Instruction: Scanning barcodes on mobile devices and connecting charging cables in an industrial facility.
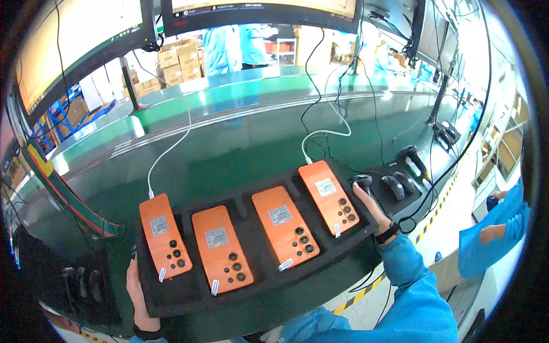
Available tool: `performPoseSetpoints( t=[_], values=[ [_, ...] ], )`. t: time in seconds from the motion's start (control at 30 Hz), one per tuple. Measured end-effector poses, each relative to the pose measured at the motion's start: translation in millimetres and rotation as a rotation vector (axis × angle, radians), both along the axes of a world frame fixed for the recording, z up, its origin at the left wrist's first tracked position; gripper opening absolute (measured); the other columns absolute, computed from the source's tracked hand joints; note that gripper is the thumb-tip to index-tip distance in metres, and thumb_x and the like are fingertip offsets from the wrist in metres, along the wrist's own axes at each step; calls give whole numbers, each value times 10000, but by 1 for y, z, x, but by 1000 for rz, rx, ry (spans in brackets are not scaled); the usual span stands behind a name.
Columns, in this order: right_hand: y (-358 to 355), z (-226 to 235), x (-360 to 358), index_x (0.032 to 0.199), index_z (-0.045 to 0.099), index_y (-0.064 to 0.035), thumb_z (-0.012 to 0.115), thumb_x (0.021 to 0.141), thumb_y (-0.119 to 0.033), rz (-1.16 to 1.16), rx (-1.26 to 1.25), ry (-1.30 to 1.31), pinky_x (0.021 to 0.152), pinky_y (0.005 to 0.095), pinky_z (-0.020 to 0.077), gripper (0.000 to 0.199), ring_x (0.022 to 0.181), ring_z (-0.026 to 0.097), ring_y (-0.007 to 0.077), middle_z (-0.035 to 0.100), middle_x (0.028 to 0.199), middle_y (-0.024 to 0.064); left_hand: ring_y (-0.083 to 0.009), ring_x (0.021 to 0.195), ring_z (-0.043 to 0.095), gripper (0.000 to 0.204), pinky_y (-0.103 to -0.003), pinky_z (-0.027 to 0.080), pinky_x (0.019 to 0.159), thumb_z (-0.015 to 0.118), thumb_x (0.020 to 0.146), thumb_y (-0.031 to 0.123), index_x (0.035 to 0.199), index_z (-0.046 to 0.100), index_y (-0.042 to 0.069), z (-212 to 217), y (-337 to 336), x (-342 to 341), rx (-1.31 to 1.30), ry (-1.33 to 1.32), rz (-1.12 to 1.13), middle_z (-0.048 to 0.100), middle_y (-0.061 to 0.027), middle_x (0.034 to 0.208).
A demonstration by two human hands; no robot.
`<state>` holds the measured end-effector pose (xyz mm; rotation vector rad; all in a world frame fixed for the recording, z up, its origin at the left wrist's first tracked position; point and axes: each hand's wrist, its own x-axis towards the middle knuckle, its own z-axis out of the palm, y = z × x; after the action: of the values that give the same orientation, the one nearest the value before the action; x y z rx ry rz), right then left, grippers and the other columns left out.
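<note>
A black foam tray (337,254) spans the space between my hands, slightly tilted. Orange phones lie in it in a row, camera lenses up, each with a white label. White cables plug into the leftmost phone (160,243) and the rightmost phone (331,208); the two middle phones, one left (226,257) and one right (283,220), have no cable. My left hand (136,291) is closed on the tray's left edge, its fingers partly hidden. At the right end my right hand (370,207) grips the tray's edge, thumb side showing.
Barcode scanners (414,163) and dark rounded devices (394,186) rest on a black mat at right. Monitors (263,11) hang above the green bench (240,154), with loose cables draping down. Dark items (83,283) lie at left. A co-worker's blue sleeve (514,228) shows at far right.
</note>
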<state>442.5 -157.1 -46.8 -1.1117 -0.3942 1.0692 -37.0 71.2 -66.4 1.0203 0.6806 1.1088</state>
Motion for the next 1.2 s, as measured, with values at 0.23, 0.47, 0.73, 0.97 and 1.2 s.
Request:
performPoseSetpoints(
  t=[0.23,0.47,0.73,0.97,1.2],
  values=[
    [6,-14,6,1339,509,-30,463,993,-437,65,66,114,953,355,504,537,1056,647,235,615,1263,138,-232,974,646,406,-349,544,832,364,1014,266,1278,502,-9,25,-13,24,-51,-107,-122,614,-142,1171],
    [10,-20,10,1329,510,-9,478,980,-453,45,131,169,917,357,532,566,1031,659,243,631,1232,139,-224,860,687,400,-329,575,731,433,987,290,1208,566,-15,30,-10,37,-171,-188,-95,670,-142,1080],
    [10,-5,25,1305,523,17,433,1016,-432,99,50,-71,959,338,487,541,1066,625,201,624,1228,119,-264,1286,467,560,-384,330,1109,494,940,129,1450,326,-28,20,18,11,217,232,-86,423,-181,1448],
    [-7,94,-11,1274,560,9,433,1035,-324,-80,35,-761,1010,326,406,429,1136,554,180,606,1223,94,-253,1299,461,462,-370,354,1078,573,920,120,1353,457,6,113,-14,47,575,456,-287,507,-134,1359],
    [33,174,-124,1012,662,13,559,969,-298,446,209,-1432,784,322,509,330,870,649,221,677,976,114,-338,1076,575,414,-407,452,951,606,919,262,1231,528,2,126,-25,163,1261,734,-635,571,-215,1199]
  ],
)
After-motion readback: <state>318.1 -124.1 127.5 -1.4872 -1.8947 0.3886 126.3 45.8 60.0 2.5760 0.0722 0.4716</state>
